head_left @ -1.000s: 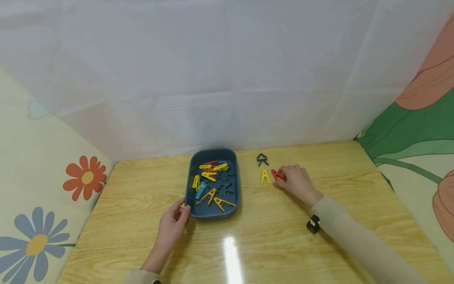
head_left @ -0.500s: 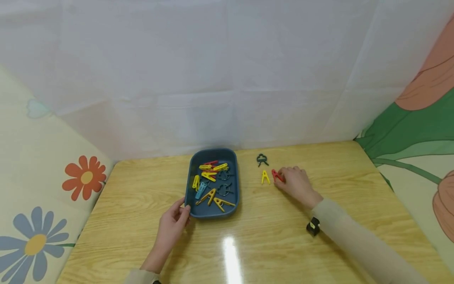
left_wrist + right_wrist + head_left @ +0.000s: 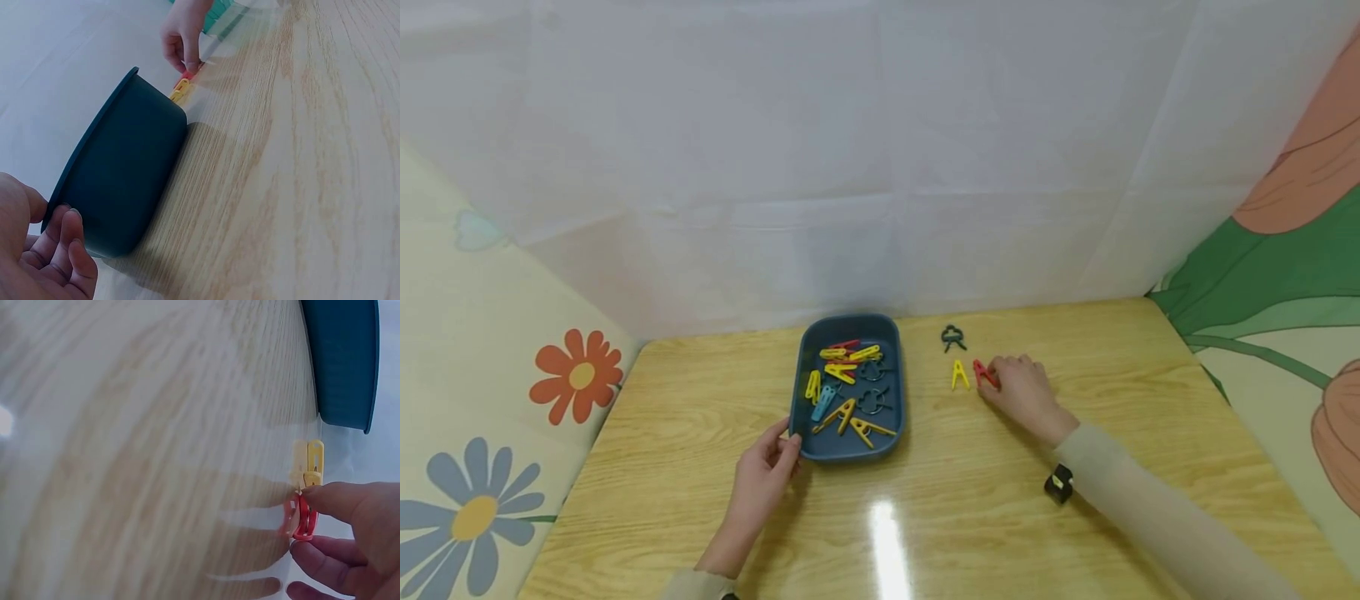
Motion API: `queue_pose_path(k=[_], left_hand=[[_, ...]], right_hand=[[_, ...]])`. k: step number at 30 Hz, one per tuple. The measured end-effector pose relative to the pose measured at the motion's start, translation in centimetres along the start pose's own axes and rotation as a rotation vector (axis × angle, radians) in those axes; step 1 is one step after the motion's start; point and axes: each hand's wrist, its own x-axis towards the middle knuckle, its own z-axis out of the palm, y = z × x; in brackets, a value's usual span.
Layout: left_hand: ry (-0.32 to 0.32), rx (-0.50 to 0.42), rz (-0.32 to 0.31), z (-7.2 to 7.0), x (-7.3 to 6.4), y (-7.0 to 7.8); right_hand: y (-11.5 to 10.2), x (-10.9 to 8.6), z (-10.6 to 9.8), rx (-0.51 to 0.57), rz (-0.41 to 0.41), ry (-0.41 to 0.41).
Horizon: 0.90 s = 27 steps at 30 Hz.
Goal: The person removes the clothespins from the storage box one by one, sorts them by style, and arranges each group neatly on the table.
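My left hand (image 3: 763, 475) grips the near left corner of a dark blue plastic tray (image 3: 850, 457), thumb over the rim and fingers against the outer wall in the left wrist view. On the table to the right, my right hand (image 3: 1026, 396) pinches a red clothespin (image 3: 985, 373) between thumb and fingers. That clothespin lies low at the tabletop (image 3: 304, 519). A yellow clothespin (image 3: 960, 375) lies just left of it, legs toward me. Behind the pair sits a dark green clip (image 3: 953, 337) with two splayed legs.
Inside the tray are several yellow and red clothespins (image 3: 839, 372), a blue clothespin (image 3: 823, 402), two orange-yellow spring clips (image 3: 871, 430) and dark clips (image 3: 872, 401). A white sheet (image 3: 880, 208) hangs along the back edge of the wooden table (image 3: 700, 400).
My right hand stays at the red clothespin, which has turned slightly and stands about where it was. The left hand and the tray have not moved.
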Motion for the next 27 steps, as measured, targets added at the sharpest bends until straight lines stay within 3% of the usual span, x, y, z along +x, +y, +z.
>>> queue_pose_path(k=[14,21,27], left_hand=[[-0.004,-0.002,-0.001,0.0,-0.2,0.0],[0.003,0.002,0.005,0.0,-0.2,0.3],[0.004,0.001,0.017,0.0,-0.3,0.4]], right_hand=[[-0.2,-0.1,-0.2,0.011,0.014,-0.013],[-0.5,-0.1,-1.0,0.026,-0.009,0.069],[-1.5,0.7,-2.3,0.062,-0.083,0.113]])
